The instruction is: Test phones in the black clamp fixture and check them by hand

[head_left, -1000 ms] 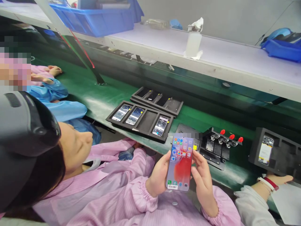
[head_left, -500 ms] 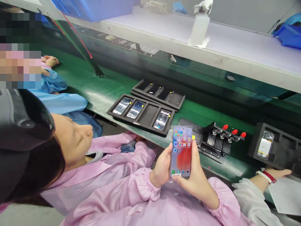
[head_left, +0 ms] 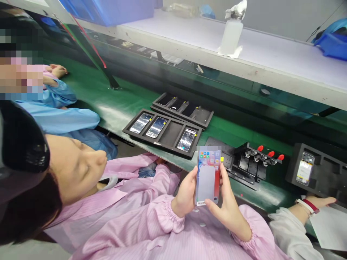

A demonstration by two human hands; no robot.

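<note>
Phone (head_left: 207, 177): held upright over the lap, screen lit, just before the green belt (head_left: 114, 104).
Left hand (head_left: 187, 193): closed around the phone's left edge.
Right hand (head_left: 226, 207): closed on the right edge and bottom.
Tray (head_left: 173, 133): laid on the belt, three phones inside.

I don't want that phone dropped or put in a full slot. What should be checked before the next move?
1. Left hand grips phone: ok.
2. Right hand supports its lower edge: ok.
3. Screen lit: ok.
4. Near tray has a free slot, third from left: ok.
5. Clamp fixture free of a phone: cannot tell.
</note>
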